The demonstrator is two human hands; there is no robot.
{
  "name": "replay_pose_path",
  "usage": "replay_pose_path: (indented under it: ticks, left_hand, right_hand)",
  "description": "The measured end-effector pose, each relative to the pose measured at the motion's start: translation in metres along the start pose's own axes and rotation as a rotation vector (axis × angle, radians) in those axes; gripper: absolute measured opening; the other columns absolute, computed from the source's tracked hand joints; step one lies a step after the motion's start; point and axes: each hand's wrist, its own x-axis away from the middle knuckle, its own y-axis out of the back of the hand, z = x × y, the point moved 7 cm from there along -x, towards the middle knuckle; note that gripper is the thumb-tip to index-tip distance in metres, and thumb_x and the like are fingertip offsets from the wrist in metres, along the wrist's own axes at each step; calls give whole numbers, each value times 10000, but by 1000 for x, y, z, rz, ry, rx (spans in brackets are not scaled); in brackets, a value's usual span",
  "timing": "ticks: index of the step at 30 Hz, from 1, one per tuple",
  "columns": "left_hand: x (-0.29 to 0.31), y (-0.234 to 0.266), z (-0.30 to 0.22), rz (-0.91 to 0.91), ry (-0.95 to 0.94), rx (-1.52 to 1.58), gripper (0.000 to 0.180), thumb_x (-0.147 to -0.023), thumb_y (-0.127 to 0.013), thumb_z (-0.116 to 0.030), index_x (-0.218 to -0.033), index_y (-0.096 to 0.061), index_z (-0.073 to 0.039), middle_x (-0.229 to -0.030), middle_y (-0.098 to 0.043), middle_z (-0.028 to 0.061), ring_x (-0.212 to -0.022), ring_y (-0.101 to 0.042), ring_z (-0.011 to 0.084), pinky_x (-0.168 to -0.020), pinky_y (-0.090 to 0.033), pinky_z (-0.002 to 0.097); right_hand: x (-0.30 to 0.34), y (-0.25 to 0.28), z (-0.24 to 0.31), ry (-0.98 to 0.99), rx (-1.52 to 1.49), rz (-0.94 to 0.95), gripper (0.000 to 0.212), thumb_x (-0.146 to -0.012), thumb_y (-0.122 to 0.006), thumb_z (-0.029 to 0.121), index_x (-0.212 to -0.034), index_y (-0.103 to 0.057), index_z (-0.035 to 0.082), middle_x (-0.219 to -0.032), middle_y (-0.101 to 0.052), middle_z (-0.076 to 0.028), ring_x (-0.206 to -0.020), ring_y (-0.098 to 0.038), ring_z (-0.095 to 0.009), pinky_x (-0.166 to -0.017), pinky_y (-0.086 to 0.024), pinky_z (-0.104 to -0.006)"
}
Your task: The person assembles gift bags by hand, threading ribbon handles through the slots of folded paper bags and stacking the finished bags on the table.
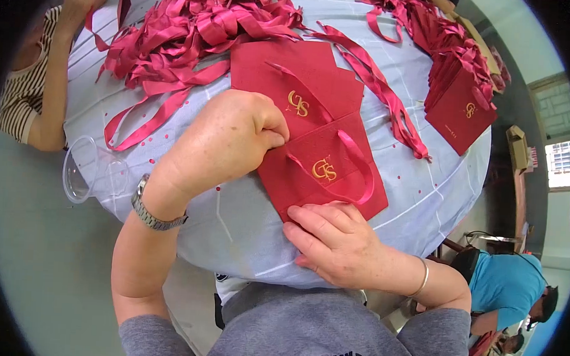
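Observation:
A flat red paper gift bag (357, 156) with a gold emblem lies in front of me, its pink ribbon handle (370, 182) looped over its face. Beyond it, partly under it, are more red bags (265, 64) of the same kind. My left hand (236, 133), with a watch at the wrist, is closed at the bag's left edge, thumb and forefinger pinched together; what lies between them is hidden. My right hand (336, 242) rests with its fingers stretched over the bag's near edge, pressing on it.
A large heap of pink ribbons (190, 25) covers the far left of the cloth-covered round table (224, 239). Stacked red bags (456, 109) stand far right. A clear plastic cup (82, 170) lies at the left edge. A person's arm (57, 76) is at far left; others sit right.

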Motion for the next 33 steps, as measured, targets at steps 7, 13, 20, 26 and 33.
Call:
replay_pose_path:
  ticks: [7,13,20,26,33]
  left_hand:
    - [1,37,14,-239,90,-159,126,-796,-648,-103,-854,-707,-8,-853,-678,158,-796,-658,314,-728,-514,368]
    - [-3,62,42,-503,223,-286,156,-821,-657,-159,-887,-714,-30,-886,-690,147,-805,-669,290,-731,-509,351]
    - [-5,73,60,-629,280,-278,178,-824,-668,-195,-921,-729,-59,-849,-696,136,-762,-672,273,-706,-507,348]
    - [1,76,62,-666,280,-182,185,-832,-675,-165,-959,-729,-41,-772,-693,98,-643,-624,156,-608,-482,296]
    - [12,79,24,-741,187,85,244,-848,-649,-65,-1083,-681,-9,-773,-654,34,-614,-554,77,-556,-451,247]
  right_hand:
    - [5,0,-3,4,-57,-8,553,-672,-734,276,-1155,-616,36,-1225,-578,-131,-1039,-577,-250,-850,-444,-399]
    - [7,-1,-2,-16,-70,0,556,-671,-741,268,-1160,-618,34,-1238,-576,-131,-1043,-577,-250,-878,-438,-399]
    - [8,-2,-5,-13,-55,-1,557,-675,-735,278,-1161,-616,34,-1237,-578,-132,-1048,-580,-250,-880,-437,-402]
    - [6,1,-1,1,-72,-24,558,-665,-746,256,-1158,-612,31,-1245,-573,-133,-1057,-582,-251,-880,-438,-399]
    - [10,29,-7,1,-134,-188,525,-725,-748,202,-1189,-586,19,-1239,-570,-149,-1072,-570,-292,-895,-450,-425]
